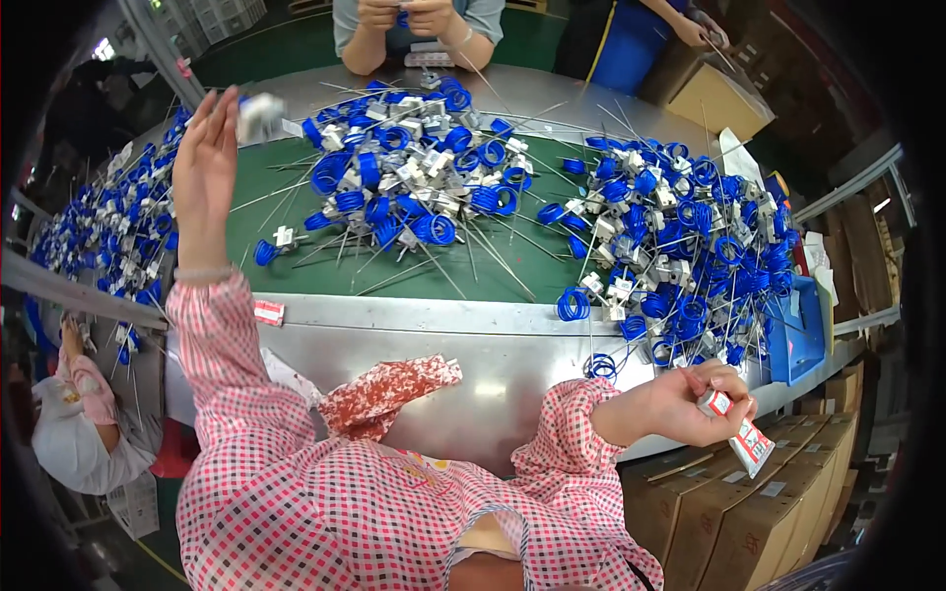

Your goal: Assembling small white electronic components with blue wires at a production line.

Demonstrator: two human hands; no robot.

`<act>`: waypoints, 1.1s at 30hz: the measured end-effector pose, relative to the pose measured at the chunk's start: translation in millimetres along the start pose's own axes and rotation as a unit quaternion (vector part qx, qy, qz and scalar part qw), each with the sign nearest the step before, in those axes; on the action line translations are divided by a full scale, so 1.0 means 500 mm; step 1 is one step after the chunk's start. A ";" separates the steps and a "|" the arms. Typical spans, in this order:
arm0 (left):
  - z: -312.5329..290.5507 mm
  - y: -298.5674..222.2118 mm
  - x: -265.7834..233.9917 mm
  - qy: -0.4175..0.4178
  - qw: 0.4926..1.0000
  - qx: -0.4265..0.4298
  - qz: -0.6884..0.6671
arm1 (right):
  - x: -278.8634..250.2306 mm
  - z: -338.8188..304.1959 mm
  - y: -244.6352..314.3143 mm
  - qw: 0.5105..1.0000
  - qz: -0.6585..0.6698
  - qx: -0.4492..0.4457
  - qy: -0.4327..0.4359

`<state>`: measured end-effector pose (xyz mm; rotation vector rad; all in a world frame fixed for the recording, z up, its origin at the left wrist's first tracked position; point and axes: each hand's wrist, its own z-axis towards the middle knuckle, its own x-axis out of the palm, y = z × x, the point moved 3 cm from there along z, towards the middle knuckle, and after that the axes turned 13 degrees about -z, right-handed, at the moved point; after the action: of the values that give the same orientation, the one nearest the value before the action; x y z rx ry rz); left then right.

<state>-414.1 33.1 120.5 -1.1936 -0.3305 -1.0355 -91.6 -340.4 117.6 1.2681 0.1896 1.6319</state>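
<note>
My left hand is raised over the left end of the green work surface, its fingers stretched out. Right beside the fingertips is a motion-blurred white and grey part; contact with the fingers cannot be made out. Low at the right, my right hand is closed round a small red and white packet, whose lower end sticks out below the fingers. In front of me lies a heap of small white parts with blue wire coils and thin metal rods. One such part lies apart at its left.
Another tangled heap fills the right side, next to a blue bin. More parts lie left beyond a metal rail. A mottled red cloth rests on the metal edge. Cardboard boxes stand lower right. Co-workers sit opposite and at left.
</note>
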 end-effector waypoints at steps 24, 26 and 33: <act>-0.462 -0.157 -0.387 -0.316 0.463 0.050 0.827 | 0.132 -0.293 0.066 0.961 0.002 0.099 0.258; -0.457 -0.170 -0.411 -0.331 0.465 0.054 0.819 | 0.146 -0.339 0.063 0.953 0.001 0.111 0.281; -0.438 -0.196 -0.419 -0.317 0.516 0.116 0.787 | 0.145 -0.390 0.060 0.934 -0.017 0.123 0.336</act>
<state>-666.1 -57.5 -51.4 -1.0072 0.1562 1.0790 -259.3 -215.1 97.9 0.8236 0.8540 2.0047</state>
